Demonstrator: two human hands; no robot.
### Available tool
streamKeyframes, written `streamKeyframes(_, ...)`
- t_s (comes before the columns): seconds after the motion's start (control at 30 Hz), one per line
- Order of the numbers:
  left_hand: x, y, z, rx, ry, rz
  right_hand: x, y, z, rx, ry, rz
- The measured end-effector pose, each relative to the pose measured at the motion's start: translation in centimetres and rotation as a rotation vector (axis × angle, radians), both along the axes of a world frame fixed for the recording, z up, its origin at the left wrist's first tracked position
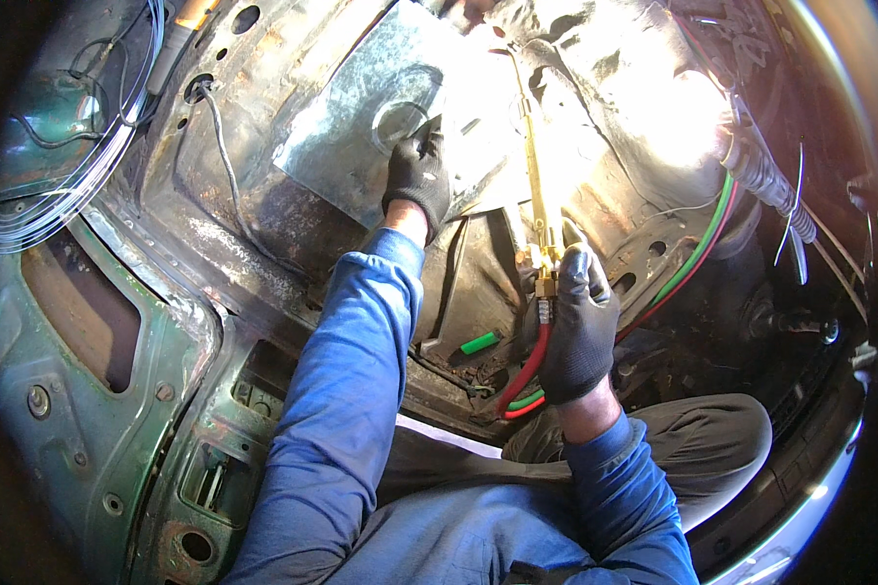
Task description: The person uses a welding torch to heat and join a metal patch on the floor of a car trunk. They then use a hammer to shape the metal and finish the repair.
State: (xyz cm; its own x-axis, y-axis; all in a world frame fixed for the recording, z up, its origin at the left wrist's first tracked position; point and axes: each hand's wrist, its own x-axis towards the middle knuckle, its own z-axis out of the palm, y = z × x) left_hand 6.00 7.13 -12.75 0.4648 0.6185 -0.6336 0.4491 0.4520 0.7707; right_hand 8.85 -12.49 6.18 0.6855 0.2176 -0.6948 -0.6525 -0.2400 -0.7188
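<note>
Trousers (712, 448), dark cloth, 1 bent knee showing, lower R of frame. 2 sleeves, blue fabric, creased: L sleeve (346, 361) lower ctr-left, R sleeve (629, 497) lower right. 2 gloved hands, dark knit. R hand (583, 322), just R of ctr, has fingers closed round base of 1 brass torch (534, 166), long, slim, w/ bare metal fittings; torch runs up to top ctr. Red hose (531, 366), smooth rubber, joins torch's lower end & curves down; green hose (697, 249) shows mid-right, red line alongside.

Small green tube (480, 343), 1 pc, lies ctr-low, L of R hand. L hand (417, 175), upper ctr, is on/over sheet (336, 146), fingers curled; can't tell if they grip anything. Sheet: 1, flat, shiny grey metal, w/ round ring (400, 125) by the fingertips; can't tell if cut or marked.

Green panel (29, 322), painted metal, worn, lower L. Grey cable (226, 161), 1, upper L, enters 1 of approx 4 round holes (245, 19) in rusty body metal. Thin silvery wires (88, 185), bundled, far upper L; too many to count. Ribbed sleeve (762, 168), 1, upper R. Glare hides detail top ctr.
</note>
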Motion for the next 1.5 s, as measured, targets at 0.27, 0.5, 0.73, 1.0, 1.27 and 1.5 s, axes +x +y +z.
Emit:
streamKeyframes(0.27, 0.2, -0.3, -0.7, 0.024, 0.002, 0.015, 0.1, -0.2, -0.1, 0.003, 0.014, 0.003)
streamKeyframes(0.5, 0.1, -0.2, 0.5, 0.055, 0.032, -0.009, 0.2, 0.2, 0.3, -0.007, 0.024, 0.010)
streamKeyframes(0.73, -0.2, 0.0, -0.1, 0.050, 0.035, 0.005, 0.1, 0.0, 0.2, -0.033, 0.036, 0.030)
streamKeyframes(1.0, 0.3, 0.0, 1.3, 0.062, 0.090, -0.032, 0.1, -0.1, 0.0, -0.009, 0.051, 0.004)
streamKeyframes(1.27, 0.3, 0.1, 0.7, 0.075, 0.118, -0.036, 0.0, 0.1, 0.2, -0.019, 0.028, -0.019)
streamKeyframes(1.5, 0.3, 0.0, 0.7, 0.075, 0.099, -0.038, 0.0, 0.1, 0.2, -0.010, 0.055, -0.034)
